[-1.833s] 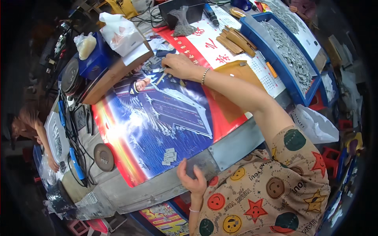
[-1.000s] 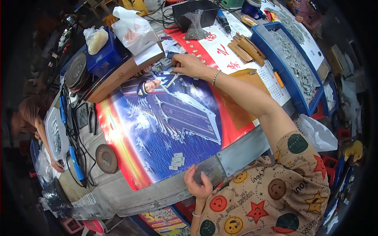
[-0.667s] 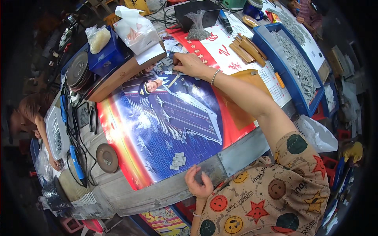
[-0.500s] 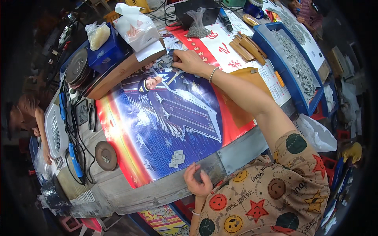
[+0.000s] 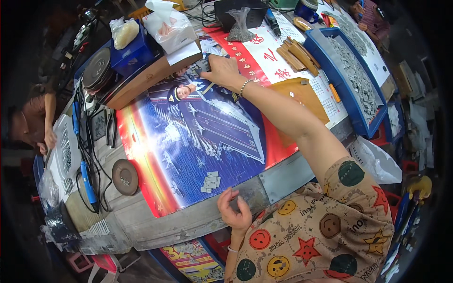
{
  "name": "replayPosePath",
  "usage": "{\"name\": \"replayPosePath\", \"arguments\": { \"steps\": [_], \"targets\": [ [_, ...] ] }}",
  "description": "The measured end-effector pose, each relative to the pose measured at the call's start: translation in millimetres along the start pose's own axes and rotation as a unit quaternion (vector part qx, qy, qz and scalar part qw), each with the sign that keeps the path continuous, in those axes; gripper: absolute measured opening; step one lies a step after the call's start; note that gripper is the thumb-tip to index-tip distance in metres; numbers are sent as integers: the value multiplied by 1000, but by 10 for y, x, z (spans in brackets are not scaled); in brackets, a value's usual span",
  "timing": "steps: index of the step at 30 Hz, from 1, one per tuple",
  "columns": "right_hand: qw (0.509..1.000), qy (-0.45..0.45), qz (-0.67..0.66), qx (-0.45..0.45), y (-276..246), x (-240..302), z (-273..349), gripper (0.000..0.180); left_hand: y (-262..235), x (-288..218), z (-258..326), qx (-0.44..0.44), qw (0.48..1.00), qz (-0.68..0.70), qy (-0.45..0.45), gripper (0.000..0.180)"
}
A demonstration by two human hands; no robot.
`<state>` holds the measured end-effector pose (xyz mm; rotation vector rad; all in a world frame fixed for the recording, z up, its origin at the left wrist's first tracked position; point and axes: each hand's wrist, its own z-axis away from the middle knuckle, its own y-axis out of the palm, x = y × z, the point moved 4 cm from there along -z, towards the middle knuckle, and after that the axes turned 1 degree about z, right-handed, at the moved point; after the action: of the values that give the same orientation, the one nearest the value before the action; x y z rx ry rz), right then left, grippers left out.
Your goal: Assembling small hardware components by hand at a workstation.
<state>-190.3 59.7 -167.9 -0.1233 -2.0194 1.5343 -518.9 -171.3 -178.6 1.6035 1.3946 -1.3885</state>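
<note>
My right hand [image 5: 222, 71] reaches to the far side of the poster [image 5: 222, 160], beside the wooden box [image 5: 148, 80]. Its fingers are drawn together at a heap of small flat grey pieces [image 5: 197, 68]; what lies between the fingertips is hidden. Near the table's front edge, my left hand [image 5: 234, 212] is held palm inward with fingers loosely curled, thumb apart, and nothing in it. Just beyond it, a small group of flat grey rectangular pieces [image 5: 211, 182] lies overlapping on the poster's near part.
On the right stands a blue tray [image 5: 314, 52] full of grey pieces, next to wooden sticks [image 5: 297, 56]. Leftward are a round brown dish [image 5: 125, 177], pliers [image 5: 111, 128] and blue-handled tools with cables [image 5: 87, 181]. Another person's hand [image 5: 49, 137] works at the far left.
My right hand has shifted slightly left, still at the far heap. The left hand has moved a little up and left. The view has tilted slightly. The other person's hand at left has moved up.
</note>
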Motion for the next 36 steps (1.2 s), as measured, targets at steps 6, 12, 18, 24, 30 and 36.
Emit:
{"name": "replayPosePath", "arguments": {
  "steps": [6, 12, 18, 24, 30, 36],
  "targets": [
    [1000, -5, -2, -6, 54, -80, -5, 36, 9, -33, -14, 13, 1000, 14, -20, 37],
    [983, -100, -152, 7, -267, -55, 325, 31, -80, -62, -86, -26, 999, 24, -28, 35],
    [964, -136, -206, 103, -1116, 15, 1668, 22, -591, -92, -509, -45, 988, -99, -108, 25],
    [938, -67, -274, 199, -1191, -76, 2599, 15, -676, -14, -732, 37, 964, -237, -116, 29],
    [925, -108, -282, 232, -1170, 56, 2837, 17, -601, -43, -688, 75, 955, -275, -79, 34],
    [914, -186, -257, 254, -1061, 182, 2918, 20, -501, -50, -746, 93, 947, -303, -49, 37]
  ]
}}
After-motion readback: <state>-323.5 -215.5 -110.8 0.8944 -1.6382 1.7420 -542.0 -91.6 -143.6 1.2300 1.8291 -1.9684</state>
